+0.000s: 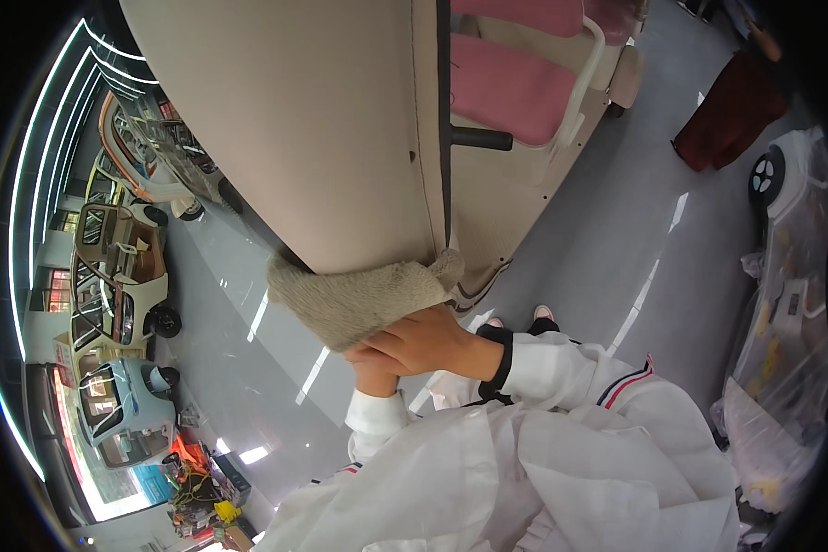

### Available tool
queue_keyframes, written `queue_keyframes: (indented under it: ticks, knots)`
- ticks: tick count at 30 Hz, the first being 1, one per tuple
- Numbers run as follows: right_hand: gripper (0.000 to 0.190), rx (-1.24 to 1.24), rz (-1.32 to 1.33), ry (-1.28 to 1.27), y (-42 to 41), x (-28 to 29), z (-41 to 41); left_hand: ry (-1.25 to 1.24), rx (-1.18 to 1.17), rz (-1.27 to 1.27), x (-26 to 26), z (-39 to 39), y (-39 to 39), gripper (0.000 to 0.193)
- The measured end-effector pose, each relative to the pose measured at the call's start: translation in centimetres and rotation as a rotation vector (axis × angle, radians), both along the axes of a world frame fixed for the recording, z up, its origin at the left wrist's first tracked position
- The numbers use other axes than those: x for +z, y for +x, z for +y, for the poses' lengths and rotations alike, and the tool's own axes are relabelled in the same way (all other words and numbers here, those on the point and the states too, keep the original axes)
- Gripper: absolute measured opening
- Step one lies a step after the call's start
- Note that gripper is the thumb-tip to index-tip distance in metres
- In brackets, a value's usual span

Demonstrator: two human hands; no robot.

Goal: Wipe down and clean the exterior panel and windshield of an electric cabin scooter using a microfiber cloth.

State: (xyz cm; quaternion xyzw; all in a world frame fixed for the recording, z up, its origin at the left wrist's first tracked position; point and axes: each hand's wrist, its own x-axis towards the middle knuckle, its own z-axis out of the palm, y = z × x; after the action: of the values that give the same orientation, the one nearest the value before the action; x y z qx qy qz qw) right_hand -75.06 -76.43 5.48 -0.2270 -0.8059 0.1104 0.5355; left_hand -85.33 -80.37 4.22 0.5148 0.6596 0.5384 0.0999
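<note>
A fluffy grey-brown cloth (359,297) is folded over the near end of a large beige panel (303,124), which has a stitched seam and a dark edge strip. My right hand (428,341) grips the cloth's near edge, its fingers lying across my left hand. Tucked under it, my left hand (372,372) is also at the cloth; its fingers are mostly hidden. Beyond the panel's dark edge are a pink seat (510,90) with a pale armrest and a short black handle (483,139) of the same vehicle.
Several small vehicles, among them a light-blue one (127,407) and a cream one (121,276), stand along the left. Mixed goods (207,493) are piled at lower left. A plastic-wrapped vehicle (780,331) lines the right side, with a dark red covered object (731,114) beyond it. The floor (573,228) is grey.
</note>
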Motion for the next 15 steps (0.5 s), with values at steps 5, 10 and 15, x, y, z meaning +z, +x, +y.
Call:
queue_keyframes:
  ticks: [5, 10, 15]
  knots:
    - [0.034, -0.173, 0.205, 0.108, 0.0, 5.3, 2.3, 0.007, -0.028, 0.317, 1.8, 1.9, -0.8, 0.058]
    - [0.041, 0.011, 0.102, -0.114, 0.3, -0.8, 0.5, 0.001, 0.035, 0.591, -0.1, 1.7, -1.5, 0.068]
    - [0.035, 0.147, 0.147, -0.295, 0.2, -3.0, -0.7, -0.118, 0.126, 0.749, -0.8, 0.5, -0.2, 0.089]
